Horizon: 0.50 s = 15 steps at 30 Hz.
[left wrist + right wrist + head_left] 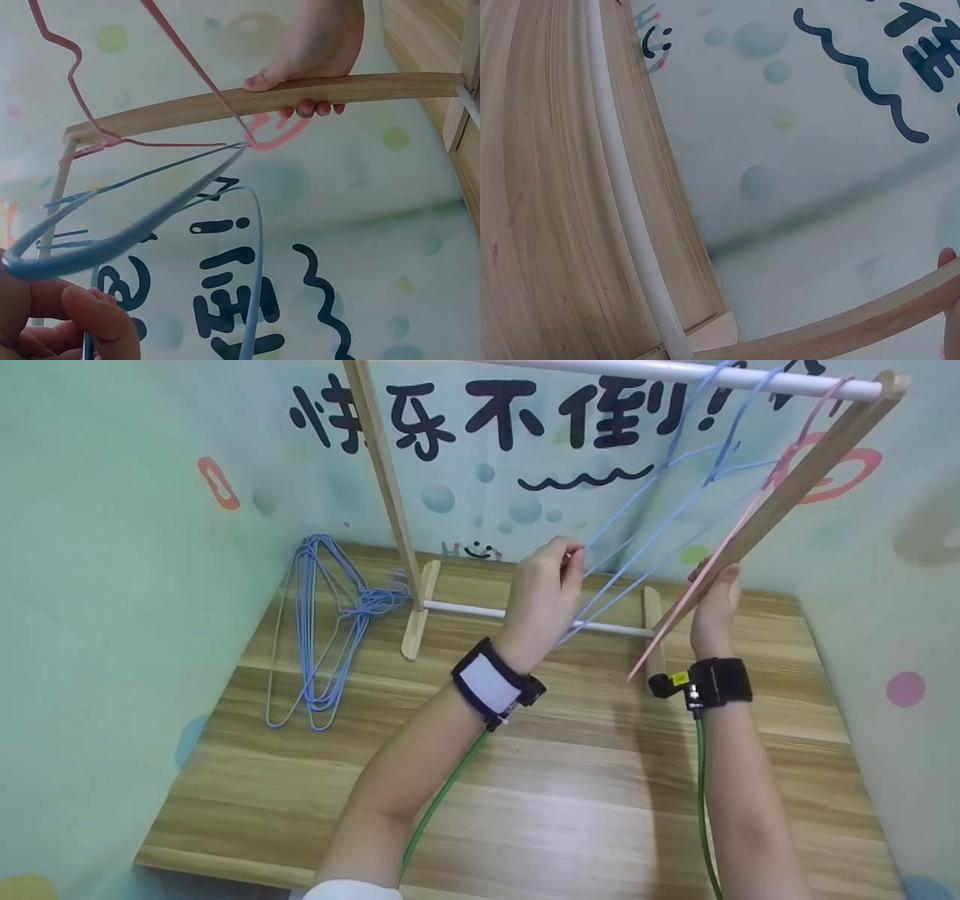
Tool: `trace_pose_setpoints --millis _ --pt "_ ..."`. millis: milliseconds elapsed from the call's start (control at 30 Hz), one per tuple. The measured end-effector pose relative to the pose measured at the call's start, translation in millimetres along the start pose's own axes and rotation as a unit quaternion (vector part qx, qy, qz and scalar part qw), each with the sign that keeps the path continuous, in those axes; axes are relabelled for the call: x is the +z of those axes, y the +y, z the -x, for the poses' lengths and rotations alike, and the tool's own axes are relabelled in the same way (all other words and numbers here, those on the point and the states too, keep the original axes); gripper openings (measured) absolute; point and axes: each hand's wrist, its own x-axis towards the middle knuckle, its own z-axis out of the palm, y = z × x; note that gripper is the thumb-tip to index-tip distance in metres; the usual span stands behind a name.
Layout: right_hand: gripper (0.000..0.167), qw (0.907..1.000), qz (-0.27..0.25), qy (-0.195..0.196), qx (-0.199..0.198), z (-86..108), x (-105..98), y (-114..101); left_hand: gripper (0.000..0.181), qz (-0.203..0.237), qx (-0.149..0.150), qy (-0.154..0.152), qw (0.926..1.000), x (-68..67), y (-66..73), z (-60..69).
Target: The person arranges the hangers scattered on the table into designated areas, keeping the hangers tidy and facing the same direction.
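My left hand (544, 596) pinches a thin blue clothes hanger (622, 513) between thumb and fingers; in the left wrist view the curled fingers (101, 322) sit at the hanger's end. Another blue hanger (661, 534) hangs beside it. At the right end of the rack hangs a pink hanger (787, 451), close to the wooden upright. My right hand (716, 607) grips the lower part of that upright (814, 472), thumb on one side and fingers on the other. Only a fingertip (946, 256) of it shows clearly in the right wrist view.
A bundle of blue hangers (306, 622) lies on the wooden table (360, 802) left of the rack. The rack has a white top rod (637, 369), another upright (386, 480) and a low white crossbar (465, 609). A printed backdrop (480, 532) stands behind.
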Motion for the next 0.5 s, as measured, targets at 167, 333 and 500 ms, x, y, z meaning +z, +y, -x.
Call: trace_pose_setpoints --millis 167,333,500 --pt "0.045 0.9999 -0.002 -0.004 -0.012 -0.5 -0.1 0.7 0.021 0.003 -0.013 -0.011 0.9998 -3.7 0.4 2.0" --pt "0.044 0.9998 -0.002 -0.009 -0.020 -0.4 0.1 0.1 0.022 -0.011 -0.005 -0.016 0.9998 -6.9 0.2 4.5" --pt "0.045 0.9999 0.001 -0.004 -0.010 -0.4 -0.2 -0.6 0.022 -0.028 0.007 -0.018 0.9994 -9.3 0.2 8.1"
